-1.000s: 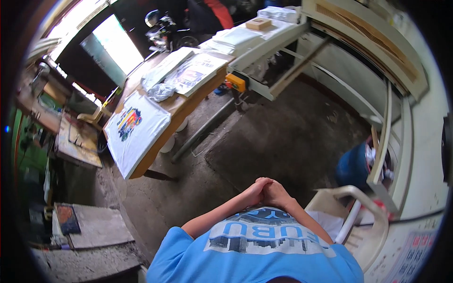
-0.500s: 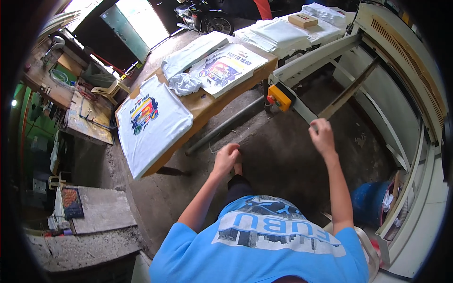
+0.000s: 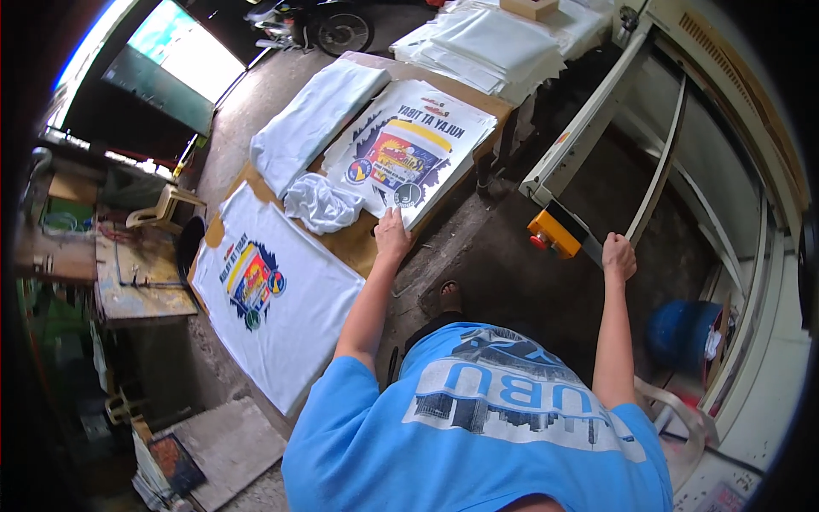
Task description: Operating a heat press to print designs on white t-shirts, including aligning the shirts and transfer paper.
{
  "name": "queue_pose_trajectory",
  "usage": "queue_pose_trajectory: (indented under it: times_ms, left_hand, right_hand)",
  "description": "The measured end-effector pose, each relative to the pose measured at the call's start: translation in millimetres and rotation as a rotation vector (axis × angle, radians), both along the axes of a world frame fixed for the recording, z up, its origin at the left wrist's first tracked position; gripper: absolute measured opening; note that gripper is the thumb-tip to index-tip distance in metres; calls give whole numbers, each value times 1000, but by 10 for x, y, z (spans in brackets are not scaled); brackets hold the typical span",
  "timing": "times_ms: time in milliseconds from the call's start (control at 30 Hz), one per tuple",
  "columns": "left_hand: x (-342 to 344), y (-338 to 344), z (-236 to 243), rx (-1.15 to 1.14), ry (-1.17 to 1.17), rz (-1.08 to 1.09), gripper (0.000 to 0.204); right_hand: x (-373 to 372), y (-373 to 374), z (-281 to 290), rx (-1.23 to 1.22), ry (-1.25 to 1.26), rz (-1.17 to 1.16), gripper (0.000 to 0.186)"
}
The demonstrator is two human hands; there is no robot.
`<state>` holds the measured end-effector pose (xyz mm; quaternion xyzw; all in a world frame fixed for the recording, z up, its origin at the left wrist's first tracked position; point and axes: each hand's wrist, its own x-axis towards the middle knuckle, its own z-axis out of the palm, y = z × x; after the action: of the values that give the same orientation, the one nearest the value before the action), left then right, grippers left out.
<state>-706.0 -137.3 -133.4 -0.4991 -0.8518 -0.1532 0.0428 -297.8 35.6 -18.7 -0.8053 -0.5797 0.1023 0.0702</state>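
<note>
My left hand is at the near corner of a stack of printed transfer sheets, its fingers closed on the edge. The top sheet carries a mirrored, colourful design. My right hand is wrapped round the front bar of a large white press frame. Beside that hand, a yellow control box with a red button is fixed to the frame. Left of the sheets lies a white T-shirt with the same design printed on it, spread flat over the table's near end.
A crumpled white cloth and a folded white T-shirt share the brown-topped table. Behind are stacked white sheets and a cardboard box. A blue drum stands under the press; a motorcycle is parked farther back.
My left hand has moved forward from above the floor to the printed sheets. My right hand has closed round the press bar. The view has shifted nearer the table.
</note>
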Motion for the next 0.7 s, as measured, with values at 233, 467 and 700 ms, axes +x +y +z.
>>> queue_pose_trajectory:
  times_ms: [233, 467, 700]
  left_hand:
    - [-804, 550, 511, 181, -142, 110, 17]
    - [-725, 571, 1037, 415, 152, -345, 43]
    - [-496, 371, -131, -14, 105, -478, 27]
  right_hand:
    - [-47, 122, -70, 19, -37, -38, 36]
    - [-36, 163, -91, 4, -49, -33, 36]
    - [-73, 169, -41, -26, -47, -32, 35]
